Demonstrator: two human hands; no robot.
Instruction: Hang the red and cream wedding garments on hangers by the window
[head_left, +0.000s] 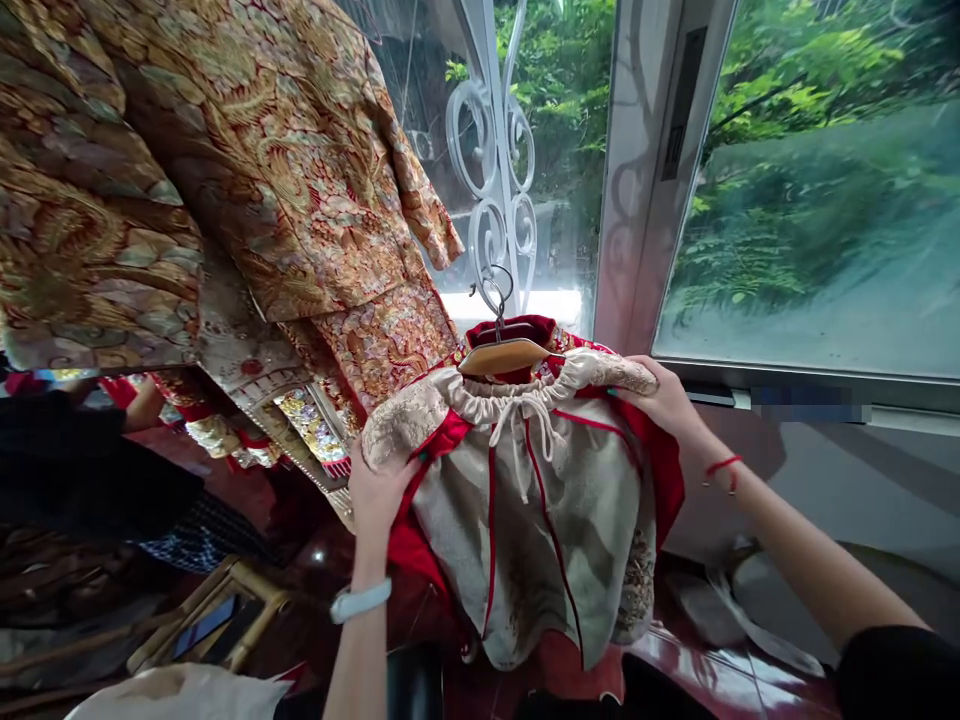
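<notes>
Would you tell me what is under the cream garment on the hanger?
A red garment shows at the collar and both sides; the cream garment covers the rest.

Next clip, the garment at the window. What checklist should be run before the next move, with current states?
1. Left hand gripping the red and cream garment at one shoulder: ok.
2. Right hand gripping the other shoulder: ok.
3. Wooden hanger seated in the neckline: ok.
4. Hanger hook caught on the white window grille: cannot tell, it only overlaps the lowest scroll.
5. Drawstring tied at the neck: ok.
6. Garment apart from the gold embroidered robe: cannot tell.
</notes>
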